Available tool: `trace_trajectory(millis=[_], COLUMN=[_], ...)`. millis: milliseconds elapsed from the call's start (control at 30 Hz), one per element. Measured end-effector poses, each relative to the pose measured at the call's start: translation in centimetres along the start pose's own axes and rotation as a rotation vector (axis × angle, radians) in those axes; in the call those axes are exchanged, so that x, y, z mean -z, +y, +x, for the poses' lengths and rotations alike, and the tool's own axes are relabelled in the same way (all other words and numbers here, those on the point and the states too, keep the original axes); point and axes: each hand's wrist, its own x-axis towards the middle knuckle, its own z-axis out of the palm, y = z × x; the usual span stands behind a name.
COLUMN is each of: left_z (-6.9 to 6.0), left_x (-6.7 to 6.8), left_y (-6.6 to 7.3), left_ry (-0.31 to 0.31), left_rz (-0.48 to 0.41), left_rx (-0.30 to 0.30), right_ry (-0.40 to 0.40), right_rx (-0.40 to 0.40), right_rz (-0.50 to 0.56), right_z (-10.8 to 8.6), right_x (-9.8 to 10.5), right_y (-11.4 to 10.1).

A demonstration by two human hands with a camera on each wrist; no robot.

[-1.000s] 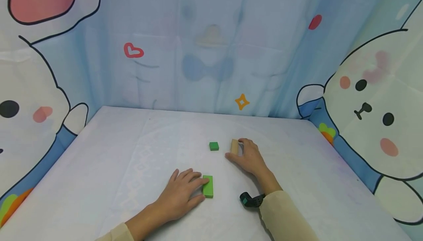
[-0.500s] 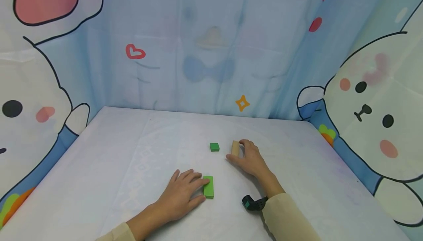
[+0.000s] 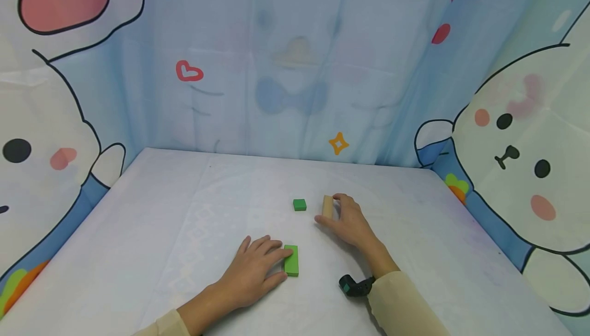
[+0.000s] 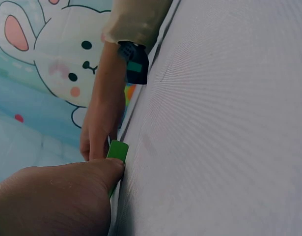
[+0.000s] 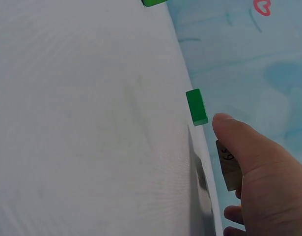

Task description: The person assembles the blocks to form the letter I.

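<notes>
On the white table, my left hand (image 3: 251, 273) holds a light-green rectangular block (image 3: 292, 263), its index finger on the far part and its thumb at the near end. In the left wrist view the thumb covers part of that green block (image 4: 118, 150). Farther back on the right, my right hand (image 3: 350, 221) pinches a pale wooden block (image 3: 328, 206) lengthwise between thumb and fingers. Black markings show on the wooden block (image 5: 229, 164) in the right wrist view, where the hand hides part of it. A small darker green block (image 3: 299, 205) lies untouched left of the wooden one.
The white-covered table (image 3: 221, 187) ends at a light blue curtain (image 3: 295, 69) printed with cartoon animals. A black device (image 3: 356, 286) sits on the right wrist, just above the cloth.
My right wrist has shifted slightly to the right and nearer the body. Both hands stay at their blocks, and the blocks keep their places.
</notes>
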Motion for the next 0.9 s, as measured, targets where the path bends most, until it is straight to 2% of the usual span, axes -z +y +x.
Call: trace_trajectory(millis=[433,900], left_z=[0.2,0.1], left_x=[0.1,0.2], left_y=[0.1,0.2], left_ry=[-0.025,-0.017], left_rz=[-0.004,0.004], left_rx=[0.017,0.013], right_ry=[-0.006,-0.014], right_rx=[0.057,0.099], right_rz=[0.000,0.024], right_z=[-0.9,-1.5], right_x=[0.3,0.4], right_y=[-0.8,-1.2])
